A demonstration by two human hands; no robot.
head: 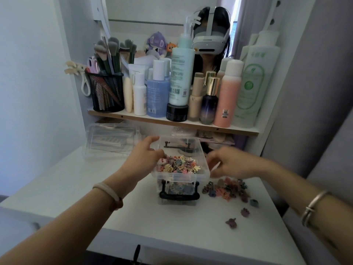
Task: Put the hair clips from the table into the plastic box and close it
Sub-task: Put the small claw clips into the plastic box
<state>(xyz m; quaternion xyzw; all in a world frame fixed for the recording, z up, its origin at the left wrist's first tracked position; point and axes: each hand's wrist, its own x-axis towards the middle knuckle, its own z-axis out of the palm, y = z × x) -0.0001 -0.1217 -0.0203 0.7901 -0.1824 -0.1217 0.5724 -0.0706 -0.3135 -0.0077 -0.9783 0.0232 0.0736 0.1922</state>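
Note:
A clear plastic box (180, 175) with black latch handles stands open in the middle of the white table (80, 180). It is heaped with small colourful hair clips (177, 165). My left hand (145, 156) grips the box's left rim, thumb up along the wall. My right hand (231, 163) hovers at the box's right rim with fingers curled; it is blurred and I cannot see whether it holds anything. A pile of hair clips (227, 188) lies on the table right of the box, under that hand. Three loose clips (245, 212) lie nearer the front right.
The clear lid (110, 142) lies at the back left of the table. A shelf (172, 121) just behind the box carries bottles and a black mesh brush holder (107, 92). The table's front edge is close below my forearms.

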